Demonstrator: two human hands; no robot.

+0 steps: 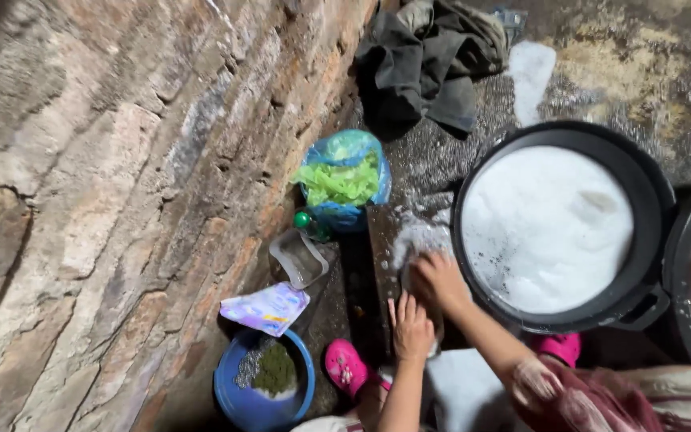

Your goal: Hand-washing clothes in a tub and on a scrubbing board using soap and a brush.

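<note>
Both your hands press flat on the dark washboard (381, 240): left hand (411, 326) nearer, right hand (439, 278) beside the foamy tub (561, 228), perhaps pinning cloth.

A flat pouch (265, 309), white with lilac and blue patches, lies by the brick wall, resting on the rim of a blue bowl (233, 396); further along, a blue plastic bag (345, 172) holds what may be green cloth
</note>
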